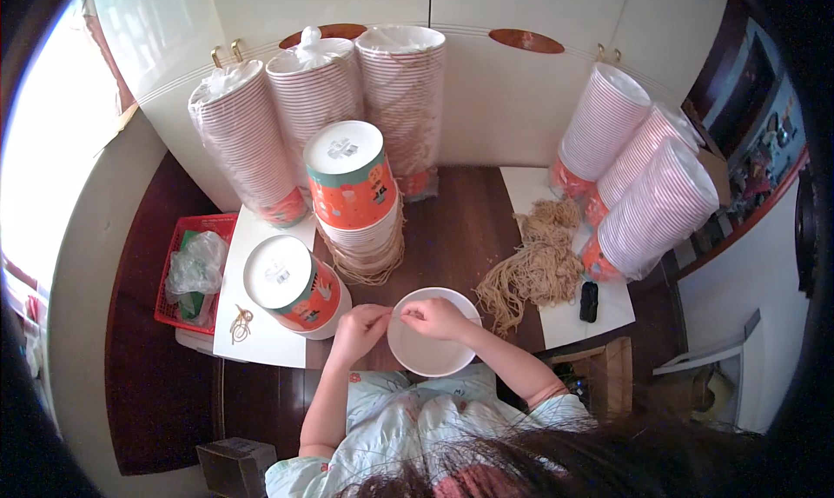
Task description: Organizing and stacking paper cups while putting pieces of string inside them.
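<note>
Overhead in head view: white round tub [432, 350], mouth up, plain pale inside, sits just below and right of grip. Left hand [363, 331] and right hand [437, 318] meet over tub's left rim, fingertips pinched closed; cannot tell what is between them. Tan cord heap [543, 268] lies right of grip, upturned orange-patterned tub [306, 302] left.

The bucket interior [430, 355] is white, cords [546, 268] tan.
</note>
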Motion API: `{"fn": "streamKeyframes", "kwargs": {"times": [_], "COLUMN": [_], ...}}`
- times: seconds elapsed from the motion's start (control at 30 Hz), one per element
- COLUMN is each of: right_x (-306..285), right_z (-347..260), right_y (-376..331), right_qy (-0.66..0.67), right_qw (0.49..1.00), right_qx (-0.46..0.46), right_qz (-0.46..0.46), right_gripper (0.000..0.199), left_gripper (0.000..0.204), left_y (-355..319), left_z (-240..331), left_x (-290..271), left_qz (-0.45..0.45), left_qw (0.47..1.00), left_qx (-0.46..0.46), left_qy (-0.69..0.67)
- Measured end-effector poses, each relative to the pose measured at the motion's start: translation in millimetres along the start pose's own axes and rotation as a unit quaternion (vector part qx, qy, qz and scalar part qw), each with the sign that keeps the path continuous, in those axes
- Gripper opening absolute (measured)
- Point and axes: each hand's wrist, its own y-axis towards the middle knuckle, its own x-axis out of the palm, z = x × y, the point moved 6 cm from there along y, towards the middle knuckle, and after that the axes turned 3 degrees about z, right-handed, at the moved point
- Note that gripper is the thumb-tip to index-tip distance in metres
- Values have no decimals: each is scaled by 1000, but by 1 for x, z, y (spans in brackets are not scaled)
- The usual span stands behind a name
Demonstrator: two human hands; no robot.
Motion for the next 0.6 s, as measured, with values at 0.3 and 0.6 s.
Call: {"fn": "streamKeyframes", "kwargs": {"times": [0.3,0.6], "right_x": [13,15], "right_z": [15,13], "right_y": [3,6], "right_qy": [-111,-112], "right_qw": [994,993], "right_qx": [-13,-14], "right_qz": [16,22], "right_gripper": [17,17], "left_gripper": [21,21], "left_y": [-21,-25], "left_z": [-54,-61], "left_x": [39,42], "left_qz": [-28,-20], "left_qw": [915,917], "left_qx": [-230,-244], "left_qy": [-331,-315]}}
